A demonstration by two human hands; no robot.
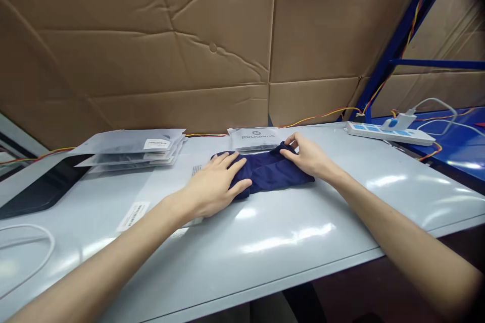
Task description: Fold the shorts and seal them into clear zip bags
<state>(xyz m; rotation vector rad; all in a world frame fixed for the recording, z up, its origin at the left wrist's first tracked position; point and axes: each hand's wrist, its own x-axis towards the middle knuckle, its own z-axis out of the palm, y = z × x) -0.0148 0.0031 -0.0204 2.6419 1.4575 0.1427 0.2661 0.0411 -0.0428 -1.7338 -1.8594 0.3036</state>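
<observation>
Left hand (pixel 214 181) is spread flat over one end of the dark blue cloth (pixel 278 174) on the table (pixel 212 262); its far edge is pinched by the right hand (pixel 305 155). Frosted bags (pixel 129 142) are stacked to the left, their contents unclear.

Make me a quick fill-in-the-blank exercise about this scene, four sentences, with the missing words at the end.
1. The cloth that the left hand and right hand touch is coloured ____.
2. The stack of bags lies to the ____ of the cloth.
3. The hand nearer the power strip is the ____ one.
4. The wall behind the table is made of ____.

Missing words: dark blue; left; right; cardboard.
</observation>
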